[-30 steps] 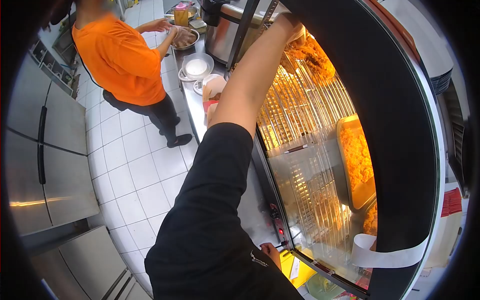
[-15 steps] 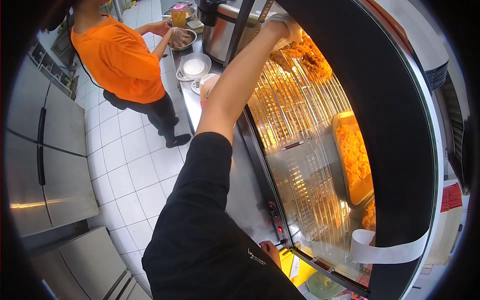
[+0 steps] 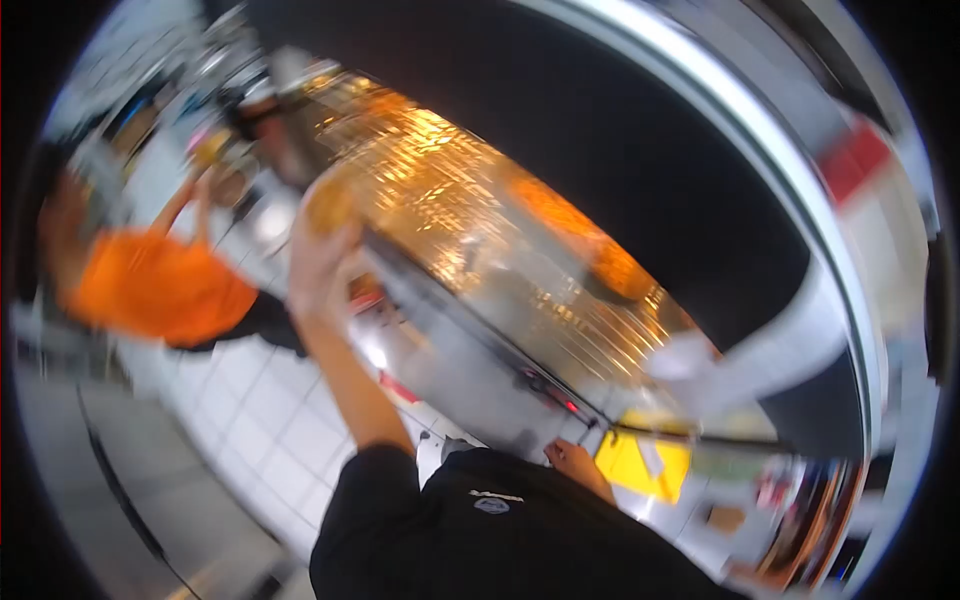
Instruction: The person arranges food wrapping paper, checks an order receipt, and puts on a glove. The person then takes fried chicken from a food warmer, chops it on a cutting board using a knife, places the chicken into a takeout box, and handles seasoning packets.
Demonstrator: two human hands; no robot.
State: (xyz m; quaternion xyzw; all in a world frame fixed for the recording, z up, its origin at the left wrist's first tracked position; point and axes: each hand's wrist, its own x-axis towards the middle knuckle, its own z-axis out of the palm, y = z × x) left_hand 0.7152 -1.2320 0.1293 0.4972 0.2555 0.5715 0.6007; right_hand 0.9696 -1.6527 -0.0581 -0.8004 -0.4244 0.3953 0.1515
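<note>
Motion blur smears much of the view. My left hand [image 3: 322, 250] is raised at the left end of the lit glass warming cabinet [image 3: 420, 170], in what looks like a clear glove. Its fingers are closed round a golden-brown fried piece [image 3: 332, 204]. Low in the middle, my right hand [image 3: 572, 462] is by the cabinet's lower corner, just above the yellow surface [image 3: 640, 465]. Its fingers are curled in; anything inside them is hidden. Orange fried food [image 3: 575, 225] lies inside the cabinet beyond the wire racks [image 3: 580, 335].
A co-worker in an orange shirt [image 3: 160, 285] stands at the left, arms toward a bowl [image 3: 232, 180] on the counter. A steel counter [image 3: 450, 365] runs along the cabinet. Steel cupboards [image 3: 190, 500] fill the lower left. A white paper strip [image 3: 780, 350] hangs at the right.
My left hand has come out of the cabinet's far end, now with the fried piece in it. The whole view has turned and blurred. My right hand remains by the cabinet's corner.
</note>
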